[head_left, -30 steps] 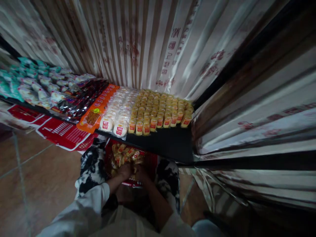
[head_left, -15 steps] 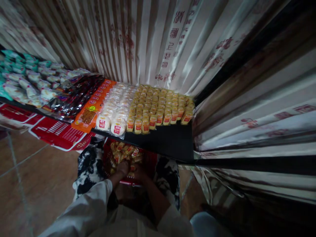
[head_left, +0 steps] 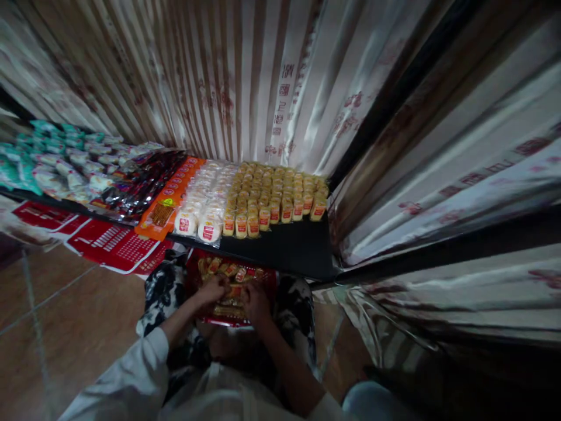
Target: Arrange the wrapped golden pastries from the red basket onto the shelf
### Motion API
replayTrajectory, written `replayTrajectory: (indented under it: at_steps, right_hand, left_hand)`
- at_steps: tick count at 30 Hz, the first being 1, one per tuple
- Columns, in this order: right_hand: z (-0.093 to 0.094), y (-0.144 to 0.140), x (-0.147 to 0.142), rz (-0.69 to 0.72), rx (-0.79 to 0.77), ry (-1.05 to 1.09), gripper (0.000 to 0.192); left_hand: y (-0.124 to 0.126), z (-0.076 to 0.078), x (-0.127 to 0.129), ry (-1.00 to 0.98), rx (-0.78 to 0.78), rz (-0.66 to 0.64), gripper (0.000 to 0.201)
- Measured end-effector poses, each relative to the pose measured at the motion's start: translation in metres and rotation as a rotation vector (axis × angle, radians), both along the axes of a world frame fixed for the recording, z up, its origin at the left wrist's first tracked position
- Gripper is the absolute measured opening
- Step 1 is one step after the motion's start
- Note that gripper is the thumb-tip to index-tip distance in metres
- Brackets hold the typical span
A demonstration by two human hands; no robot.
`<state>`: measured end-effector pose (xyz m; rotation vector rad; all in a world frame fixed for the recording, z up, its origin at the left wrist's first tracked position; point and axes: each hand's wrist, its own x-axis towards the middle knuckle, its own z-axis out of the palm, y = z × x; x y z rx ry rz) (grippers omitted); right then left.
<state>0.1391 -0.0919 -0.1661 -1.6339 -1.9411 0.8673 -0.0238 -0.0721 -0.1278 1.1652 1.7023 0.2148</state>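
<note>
Left hand: curled over small oblong gold-wrapped packets; cannot tell whether pinching any.
Right hand: bent inward, apart from the left; cannot tell whether gripping.
Packets: inside red plastic basket; liable to spill over the near rim if dragged hard.
Black flat shelf: just beyond the basket's far edge; could be knocked along the front edge by a fast lift.

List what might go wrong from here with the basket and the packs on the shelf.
1. The red basket sits between the person's legs, with the left hand and right hand at its yellow packs; if the legs shift, it might tip and spill them.
2. The orange packet seems to jut past the front edge of the black shelf, so a bump might knock it down.
</note>
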Motion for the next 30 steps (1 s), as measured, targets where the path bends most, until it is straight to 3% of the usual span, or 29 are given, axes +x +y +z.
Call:
replayTrajectory:
  at_steps: [4,10,15,20,27,30]
  right_hand:
    - [0.029,-0.001,0.009,-0.045,0.092,0.117,0.031]
    - [0.055,0.012,0.027,-0.006,-0.026,0.421,0.031]
    - [0.060,0.022,0.047,-0.110,0.059,0.468,0.029]
    - [0.066,0.039,0.064,-0.215,0.127,0.411,0.031]
    - [0.082,0.068,0.081,-0.444,0.436,0.155,0.041]
    - [0.083,0.088,0.089,-0.499,0.498,0.116,0.043]
  left_hand:
    - [0.003,0.033,-0.002,-0.225,0.021,-0.080,0.027]
    - [0.020,0.074,0.012,-0.388,0.226,-0.169,0.034]
    - [0.034,0.078,0.038,-0.431,0.259,-0.113,0.046]
    - [0.055,0.085,0.072,-0.374,0.373,-0.145,0.040]
    - [0.108,0.102,0.124,-0.113,0.586,-0.218,0.042]
    - [0.135,0.114,0.147,0.029,0.685,-0.243,0.044]
